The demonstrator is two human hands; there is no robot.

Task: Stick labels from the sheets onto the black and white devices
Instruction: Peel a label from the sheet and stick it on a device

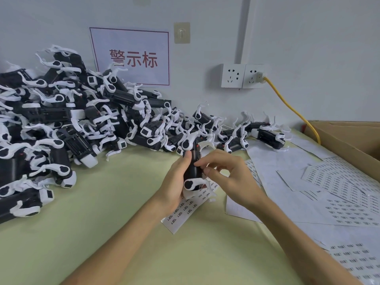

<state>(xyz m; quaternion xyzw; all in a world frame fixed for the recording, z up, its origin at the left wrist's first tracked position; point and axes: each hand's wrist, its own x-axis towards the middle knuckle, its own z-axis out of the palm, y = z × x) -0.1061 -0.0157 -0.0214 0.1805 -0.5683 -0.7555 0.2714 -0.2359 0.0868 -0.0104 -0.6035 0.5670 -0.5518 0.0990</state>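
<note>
Pale green tabletop (102, 233) runs along a white wall, its left side heaped with a pile of black and white devices (67, 120). Toward the middle, the left hand (174, 186) clasps one black and white device (192, 171) upright above a label strip (181, 214). The right hand (228, 177) pinches at that device's side with thumb and forefinger. Further right lie label sheets (339, 194), then a cardboard box (349, 136).
</note>
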